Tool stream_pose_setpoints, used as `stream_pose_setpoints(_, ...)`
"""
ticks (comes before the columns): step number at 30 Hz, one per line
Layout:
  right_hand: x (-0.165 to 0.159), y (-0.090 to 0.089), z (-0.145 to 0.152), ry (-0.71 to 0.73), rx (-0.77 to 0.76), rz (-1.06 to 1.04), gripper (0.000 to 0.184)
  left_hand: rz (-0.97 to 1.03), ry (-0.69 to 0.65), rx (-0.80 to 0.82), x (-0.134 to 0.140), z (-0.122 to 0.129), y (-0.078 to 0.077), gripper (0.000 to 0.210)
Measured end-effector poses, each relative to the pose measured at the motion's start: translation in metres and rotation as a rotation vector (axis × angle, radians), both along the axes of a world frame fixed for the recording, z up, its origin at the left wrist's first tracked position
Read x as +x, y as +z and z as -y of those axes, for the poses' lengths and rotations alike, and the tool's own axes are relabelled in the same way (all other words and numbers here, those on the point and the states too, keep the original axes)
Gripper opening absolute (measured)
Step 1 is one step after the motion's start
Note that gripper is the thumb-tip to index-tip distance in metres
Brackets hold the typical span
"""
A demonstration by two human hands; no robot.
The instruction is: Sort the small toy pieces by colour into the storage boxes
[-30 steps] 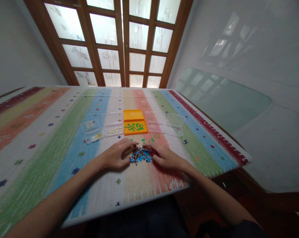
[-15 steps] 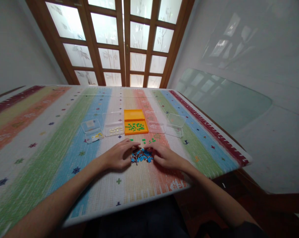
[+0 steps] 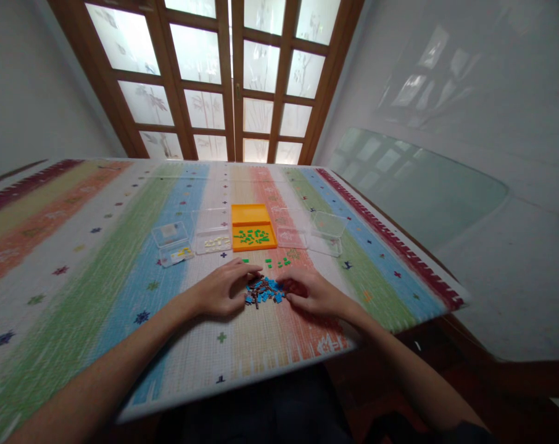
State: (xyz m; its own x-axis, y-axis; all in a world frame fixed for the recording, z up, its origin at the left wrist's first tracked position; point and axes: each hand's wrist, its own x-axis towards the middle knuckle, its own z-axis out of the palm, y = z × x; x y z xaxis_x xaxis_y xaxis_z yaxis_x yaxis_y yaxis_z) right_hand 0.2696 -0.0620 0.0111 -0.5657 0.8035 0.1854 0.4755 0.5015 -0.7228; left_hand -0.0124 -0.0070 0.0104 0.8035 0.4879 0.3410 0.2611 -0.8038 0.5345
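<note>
Small blue and brown pieces (image 3: pixel 271 285) sit heaped on the striped cloth (image 3: pixel 191 348), right between the two hands; the left hand (image 3: pixel 221 290) curves along the heap's left edge, thumb and forefinger parted, gripping nothing; the right hand (image 3: pixel 313 292) bends in at the opposite edge, though whether it pinches a piece, I cannot tell; just beyond, loose green pieces (image 3: pixel 268 261) lie before the open orange box (image 3: pixel 250 213), clear boxes (image 3: pixel 165 256) flanking it.

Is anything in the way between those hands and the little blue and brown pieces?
Nothing visible is. The left hand and right hand flank the pile of blue and brown pieces; the orange box and loose green pieces lie on its far side.
</note>
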Motion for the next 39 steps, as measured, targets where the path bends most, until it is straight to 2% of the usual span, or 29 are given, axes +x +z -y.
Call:
stream_pose_setpoints(9, 0.005, -0.007, -0.004, -0.041, 0.015, -0.041, 0.047, -0.004, 0.015, 0.016, -0.001, -0.002, -0.002, 0.062)
stream_pose_setpoints(20, -0.001, -0.004, -0.002, -0.058, 0.024, 0.014, 0.029, 0.021, 0.023, 0.015, 0.001, -0.001, -0.001, 0.049)
stream_pose_setpoints(27, -0.005, -0.008, -0.004, -0.094, 0.033, 0.003, 0.033, 0.011, 0.018, 0.004, 0.003, 0.000, -0.001, 0.053)
stream_pose_setpoints(32, -0.007, -0.009, -0.005, -0.066, 0.044, 0.011, 0.035, 0.003, 0.021, -0.016, 0.003, 0.002, 0.000, 0.056)
stream_pose_setpoints(35, -0.003, -0.004, -0.008, -0.073, 0.086, 0.033, 0.033, 0.001, 0.035, -0.019, 0.002, 0.001, 0.000, 0.055)
stream_pose_setpoints(39, 0.009, 0.004, -0.018, -0.177, 0.193, 0.082, 0.021, 0.017, 0.130, 0.064, 0.001, -0.005, -0.002, 0.042)
